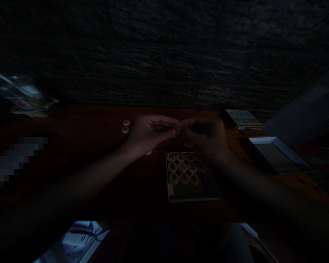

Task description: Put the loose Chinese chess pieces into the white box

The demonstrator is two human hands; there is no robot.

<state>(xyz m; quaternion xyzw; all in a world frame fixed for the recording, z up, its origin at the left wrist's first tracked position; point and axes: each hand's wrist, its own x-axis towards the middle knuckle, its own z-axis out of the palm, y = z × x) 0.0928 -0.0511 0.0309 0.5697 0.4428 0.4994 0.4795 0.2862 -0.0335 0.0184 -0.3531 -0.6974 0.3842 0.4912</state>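
Both hands meet over the dark wooden table, their fingertips closed on one small round Chinese chess piece (178, 125). My left hand (150, 133) pinches it from the left, and my right hand (208, 135) from the right. Just below them lies a shallow box tray (193, 199) with several Chinese chess pieces (182, 167) laid in rows, marked in red or black. Another loose piece (188, 143) is partly covered by my right hand. Two more pieces (125, 126) rest left of my left hand, and the edge of one (149, 152) peeks out under my left wrist.
An open, pale-rimmed box part (276, 153) sits at the right, with a closed printed box (244, 118) behind it. A clear container (27, 95) stands at the far left. Behind the table (98, 124) rises a dark stone-textured wall (153, 54). The scene is very dim.
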